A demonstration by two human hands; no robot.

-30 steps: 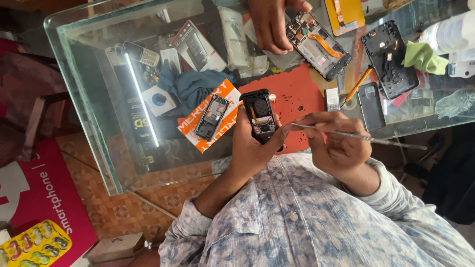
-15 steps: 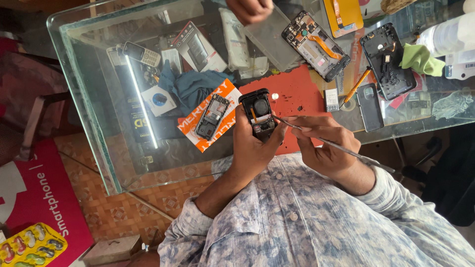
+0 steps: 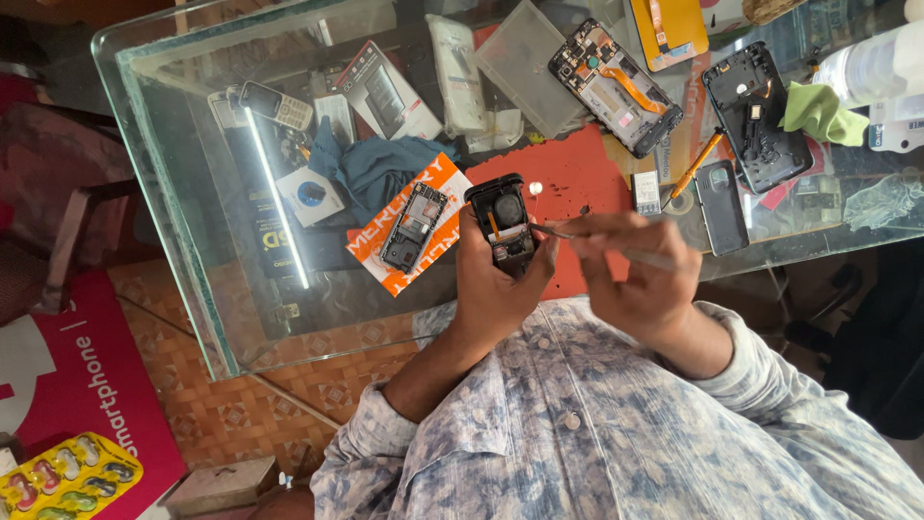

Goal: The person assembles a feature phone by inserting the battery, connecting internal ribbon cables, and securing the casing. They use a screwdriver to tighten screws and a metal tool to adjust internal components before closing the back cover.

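My left hand (image 3: pixel 496 284) grips a small opened black phone (image 3: pixel 501 221), its bare insides facing up, just above the red mat (image 3: pixel 577 173) on the glass table (image 3: pixel 192 221). My right hand (image 3: pixel 630 270) pinches a thin metal tool (image 3: pixel 563 231) whose tip touches the right side of that phone. A loose small phone frame (image 3: pixel 412 227) lies on an orange-and-white packet (image 3: pixel 371 241) to the left of my left hand.
Farther back lie an opened smartphone (image 3: pixel 616 87) with an orange ribbon cable, a black back housing (image 3: pixel 756 116), a dark phone case (image 3: pixel 722 207), an orange-handled screwdriver (image 3: pixel 695 166), a green cloth (image 3: pixel 818 111), a blue cloth (image 3: pixel 371 169), boxes and a keypad phone (image 3: pixel 274 104).
Another person's hand at the table's far edge has withdrawn out of view. My right hand has moved the tool's tip in against the phone's side.
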